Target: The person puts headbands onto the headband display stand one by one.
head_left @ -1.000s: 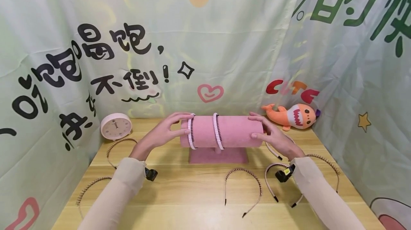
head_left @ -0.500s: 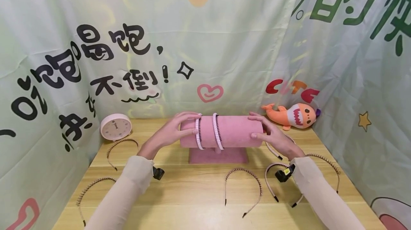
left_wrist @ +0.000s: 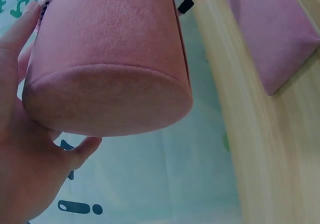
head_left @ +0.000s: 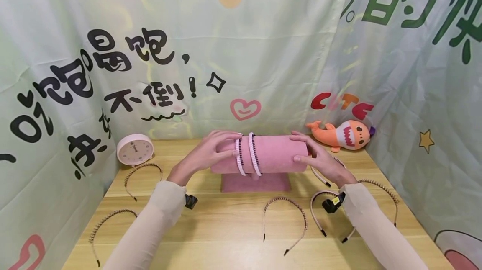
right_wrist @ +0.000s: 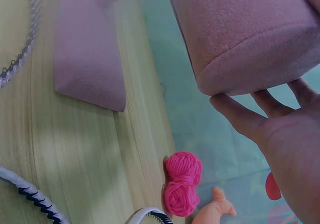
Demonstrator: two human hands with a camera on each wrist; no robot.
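Observation:
A pink velvety headband stand (head_left: 278, 153) has a horizontal roll on a short post and flat base. Two white headbands with dark teeth circle the roll near its middle, the left headband (head_left: 239, 162) close beside the right headband (head_left: 253, 153). My left hand (head_left: 203, 151) holds the left headband, thumb in front and fingers on top. In the left wrist view, the roll's flat end shows beside that hand, while most of the headband is hidden. My right hand (head_left: 323, 160) grips the roll's right end, its fingers spread around the edge in the right wrist view.
Several more headbands lie on the wooden table, including a brown one (head_left: 284, 199) in front and others at both sides. A pink clock (head_left: 134, 149) stands back left. Back right are an orange plush shark (head_left: 348, 135) and pink yarn (right_wrist: 183, 184). Printed cloth walls surround the table.
My left hand has moved right along the roll, sliding the left headband from near the roll's left end to close beside the other. My right hand has stayed in place.

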